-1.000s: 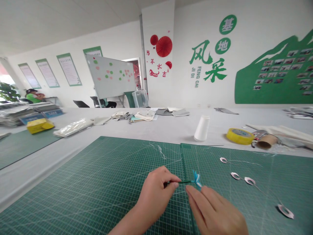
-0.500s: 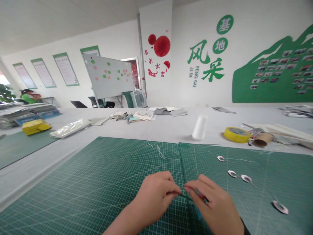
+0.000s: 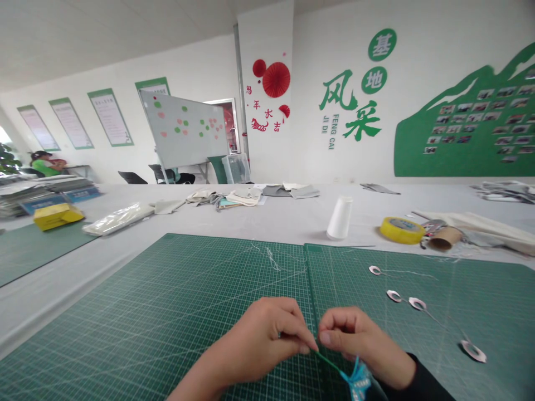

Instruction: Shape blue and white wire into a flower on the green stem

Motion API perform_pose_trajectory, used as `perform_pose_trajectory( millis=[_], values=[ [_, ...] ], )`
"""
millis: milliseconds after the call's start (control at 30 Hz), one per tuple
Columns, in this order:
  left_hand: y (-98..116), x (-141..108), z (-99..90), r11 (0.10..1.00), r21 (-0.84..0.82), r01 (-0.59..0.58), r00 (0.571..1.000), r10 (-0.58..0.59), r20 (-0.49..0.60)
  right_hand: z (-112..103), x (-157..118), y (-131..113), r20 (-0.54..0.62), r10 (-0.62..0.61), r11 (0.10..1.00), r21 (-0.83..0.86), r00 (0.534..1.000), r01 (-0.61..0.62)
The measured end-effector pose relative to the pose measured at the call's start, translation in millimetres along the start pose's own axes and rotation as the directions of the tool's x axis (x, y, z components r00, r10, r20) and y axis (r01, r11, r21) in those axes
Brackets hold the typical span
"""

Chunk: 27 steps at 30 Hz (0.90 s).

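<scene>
Between thumb and fingertips my left hand (image 3: 273, 338) pinches the end of a thin green cord (image 3: 330, 362). The cord runs down to the right to a blue piece with white marks (image 3: 358, 381), which lies partly under my right wrist. My right hand (image 3: 357, 337) is closed, thumb against the curled fingers, just right of my left fingertips; what it holds, if anything, is too small to make out. Both hands are over the seam of two green cutting mats (image 3: 200, 289).
Pale rings with threads (image 3: 417, 303) lie on the right mat. Beyond stand a white cone (image 3: 340, 218), yellow tape (image 3: 402, 230) and a cardboard tube (image 3: 445, 238). Fabric scraps (image 3: 246, 196), a plastic packet (image 3: 119, 218) and a yellow box (image 3: 58, 216) lie farther off. A person (image 3: 45, 165) sits far left.
The right hand has turned and its fingers have curled in. My left fingertips are slightly lower and farther right. More of the green cord and the blue piece now shows.
</scene>
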<state>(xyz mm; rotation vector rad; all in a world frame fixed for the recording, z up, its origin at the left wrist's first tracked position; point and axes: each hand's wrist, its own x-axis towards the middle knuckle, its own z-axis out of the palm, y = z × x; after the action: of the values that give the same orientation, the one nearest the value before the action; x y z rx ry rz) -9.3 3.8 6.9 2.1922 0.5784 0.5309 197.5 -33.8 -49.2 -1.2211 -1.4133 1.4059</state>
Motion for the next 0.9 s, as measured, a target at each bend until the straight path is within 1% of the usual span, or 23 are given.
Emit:
perform_pose_trajectory(
  millis=[167, 300, 400, 500, 600, 700, 800, 900],
  values=[
    [0.3, 2.7, -0.7, 0.993, -0.120, 0.014, 0.994, -0.027, -0.110, 9.8, 0.3, 1.5, 0.009, 0.019, 0.979, 0.204, 1.000, -0.021],
    [0.6, 2.6, 1.3, 0.981, -0.188, 0.055, 0.982, -0.087, -0.169, 16.7, 0.7, -0.9, -0.005, 0.046, 0.944, 0.327, 0.999, -0.042],
    [1.2, 2.5, 2.1, 0.974, -0.209, 0.082, 0.977, -0.120, -0.176, 20.5, 0.5, -3.7, 0.014, 0.077, 0.920, 0.385, 0.997, -0.077],
    [-0.1, 3.5, 2.0, 0.971, -0.228, 0.065, 0.980, -0.105, -0.168, 22.8, -0.2, -3.2, 0.040, 0.086, 0.902, 0.421, 0.995, -0.095],
    [-5.2, 4.7, 2.1, 0.965, -0.254, 0.069, 0.975, -0.118, -0.186, 24.6, 0.0, 1.7, 0.045, 0.079, 0.900, 0.426, 0.996, -0.091],
    [-11.8, 6.0, 2.4, 0.943, -0.310, 0.119, 0.952, -0.197, -0.234, 27.5, 1.9, 8.4, 0.016, 0.065, 0.913, 0.404, 0.998, -0.066],
    [-15.4, 7.7, 2.8, 0.904, -0.396, 0.164, 0.919, -0.286, -0.271, 30.6, 4.0, 13.1, -0.055, 0.031, 0.940, 0.340, 0.998, -0.011],
    [-15.1, 9.0, 2.8, 0.882, -0.427, 0.200, 0.891, -0.345, -0.295, 32.4, 3.6, 12.6, -0.149, -0.039, 0.977, 0.201, 0.988, 0.069]
  ],
)
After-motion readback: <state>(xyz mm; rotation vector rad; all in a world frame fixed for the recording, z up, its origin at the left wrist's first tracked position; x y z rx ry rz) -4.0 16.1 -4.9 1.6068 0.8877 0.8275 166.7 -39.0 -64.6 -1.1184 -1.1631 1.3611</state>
